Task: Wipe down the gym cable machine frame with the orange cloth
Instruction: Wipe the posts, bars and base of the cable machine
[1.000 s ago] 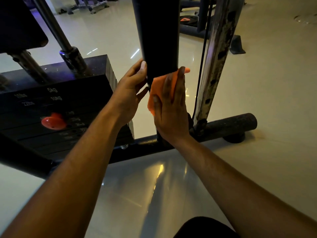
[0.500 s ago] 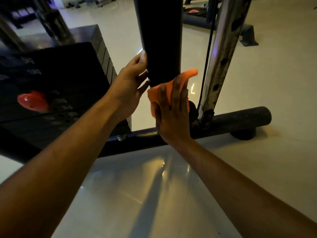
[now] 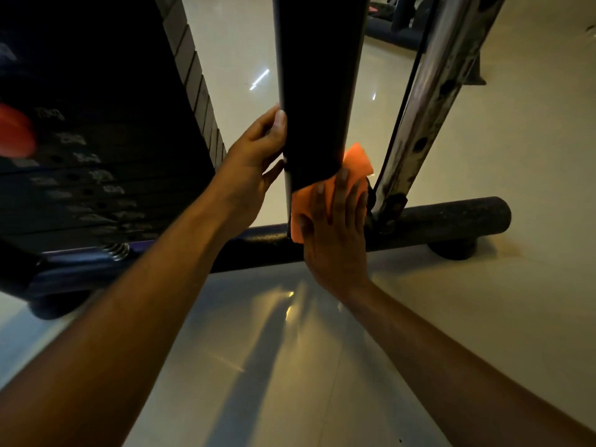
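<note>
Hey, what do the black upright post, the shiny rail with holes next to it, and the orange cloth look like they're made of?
Black upright post: probably metal with a matte dark painted or powder coating; it shows almost no glare.
Shiny rail: bare or plated steel by the look, with bright streaky reflections, dark blotches and punched holes.
Orange cloth: soft fabric, possibly microfibre; it folds and bends under the right hand.

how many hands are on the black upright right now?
2. The left hand rests on the black upright's left edge; the right hand presses the orange cloth flat against its base.
</note>
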